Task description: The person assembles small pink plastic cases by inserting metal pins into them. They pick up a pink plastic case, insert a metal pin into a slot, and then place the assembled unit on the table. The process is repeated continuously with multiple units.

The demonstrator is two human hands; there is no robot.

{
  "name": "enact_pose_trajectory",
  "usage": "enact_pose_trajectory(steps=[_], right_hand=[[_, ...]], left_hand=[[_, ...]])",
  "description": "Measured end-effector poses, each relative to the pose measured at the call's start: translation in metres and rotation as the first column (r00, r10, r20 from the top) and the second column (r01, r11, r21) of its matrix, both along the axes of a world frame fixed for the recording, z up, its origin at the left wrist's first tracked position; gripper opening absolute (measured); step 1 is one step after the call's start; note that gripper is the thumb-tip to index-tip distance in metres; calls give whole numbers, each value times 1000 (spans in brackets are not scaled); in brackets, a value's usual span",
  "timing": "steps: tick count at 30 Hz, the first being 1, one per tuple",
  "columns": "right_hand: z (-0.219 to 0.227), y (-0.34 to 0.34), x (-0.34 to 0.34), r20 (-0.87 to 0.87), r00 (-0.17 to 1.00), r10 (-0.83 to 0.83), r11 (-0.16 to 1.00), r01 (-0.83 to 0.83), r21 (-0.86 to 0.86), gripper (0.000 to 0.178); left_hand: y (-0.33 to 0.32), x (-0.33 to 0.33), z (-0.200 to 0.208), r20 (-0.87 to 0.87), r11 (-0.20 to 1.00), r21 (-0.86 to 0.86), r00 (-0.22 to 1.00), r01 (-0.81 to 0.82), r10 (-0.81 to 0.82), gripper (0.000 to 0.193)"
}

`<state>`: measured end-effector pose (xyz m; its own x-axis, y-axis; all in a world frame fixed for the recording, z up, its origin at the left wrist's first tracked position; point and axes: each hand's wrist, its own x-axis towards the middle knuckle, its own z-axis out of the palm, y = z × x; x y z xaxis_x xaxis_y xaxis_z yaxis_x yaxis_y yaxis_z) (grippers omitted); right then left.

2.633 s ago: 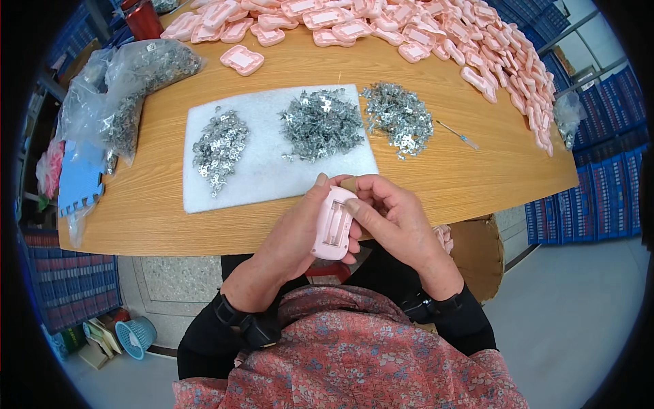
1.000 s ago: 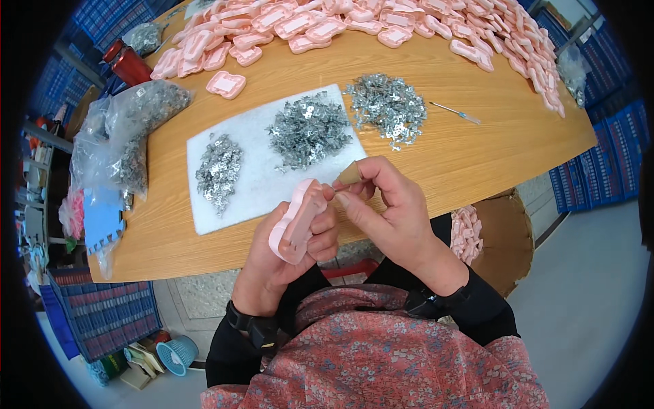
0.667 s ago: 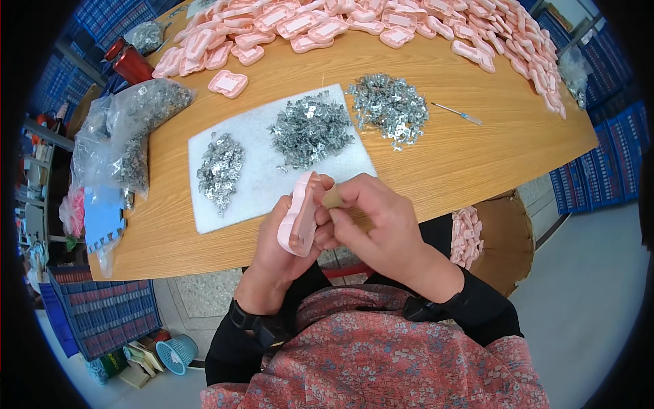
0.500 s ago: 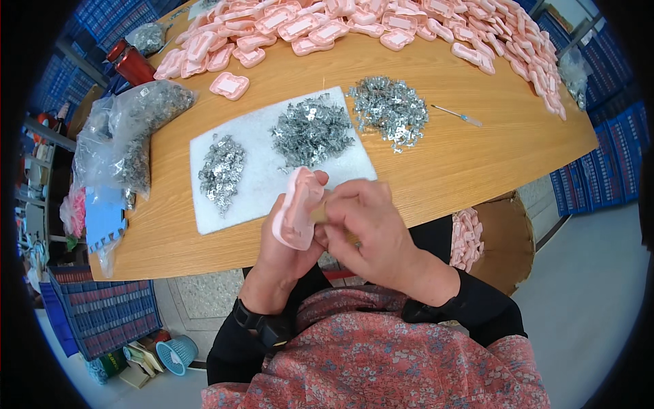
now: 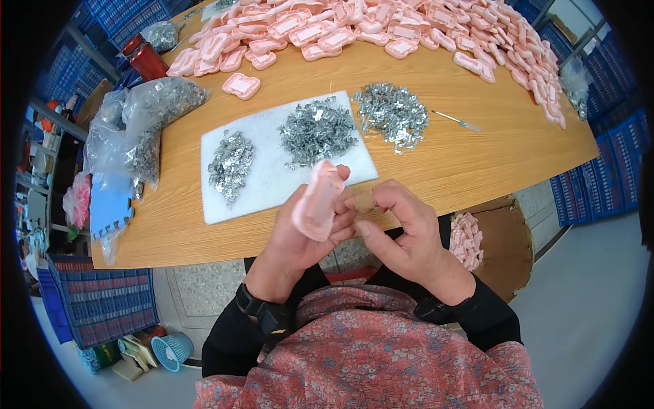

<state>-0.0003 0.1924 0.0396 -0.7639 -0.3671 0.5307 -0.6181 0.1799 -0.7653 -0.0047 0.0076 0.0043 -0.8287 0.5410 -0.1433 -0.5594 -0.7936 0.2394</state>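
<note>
A pink plastic shell (image 5: 319,203) with a rounded, waisted outline lies tilted in my left hand (image 5: 289,232), gripped between the thumb and the fingers. Just right of it is my right hand (image 5: 412,238), its index finger and thumb apart with nothing visible between them. A tan bandage wraps that index finger, whose tip is close to the left fingertips. Beyond my hands, a white foam sheet (image 5: 266,185) carries a large heap of small metal clips (image 5: 319,133) and a smaller heap of metal clips (image 5: 231,167).
Another metal clip heap (image 5: 392,112) sits on the wooden table (image 5: 504,163), beside a thin screwdriver (image 5: 456,120). Many pink shells (image 5: 334,39) pile along the far edge. Left are plastic bags of metal parts (image 5: 139,129) and a red jar (image 5: 144,59). A cardboard box (image 5: 507,259) holds pink pieces.
My right hand has drawn back to the right, and its thumb and index finger have parted. The shell has turned slightly and moved a little right in my left hand.
</note>
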Motion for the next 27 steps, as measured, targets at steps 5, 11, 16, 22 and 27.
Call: enact_pose_trajectory(steps=[5,11,16,22,27], right_hand=[[-5,20,27,360,919,-159,975,204,-91,41],[-26,104,59,644,731,-226,877,440,-191,38],[-80,234,99,700,633,-332,840,536,-86,36],[-165,318,151,256,440,-861,507,688,520,41],[-145,280,127,401,443,-802,583,727,363,33]], left_hand=[[52,-4,6,-160,778,-613,986,-139,50,35],[88,14,-13,-513,607,-756,798,-246,-315,51],[31,-20,44,-506,339,-860,725,-381,-468,34],[-69,-123,64,-586,-340,-525,621,-780,-520,24],[-151,-204,19,-492,-573,-147,562,-806,-665,30]])
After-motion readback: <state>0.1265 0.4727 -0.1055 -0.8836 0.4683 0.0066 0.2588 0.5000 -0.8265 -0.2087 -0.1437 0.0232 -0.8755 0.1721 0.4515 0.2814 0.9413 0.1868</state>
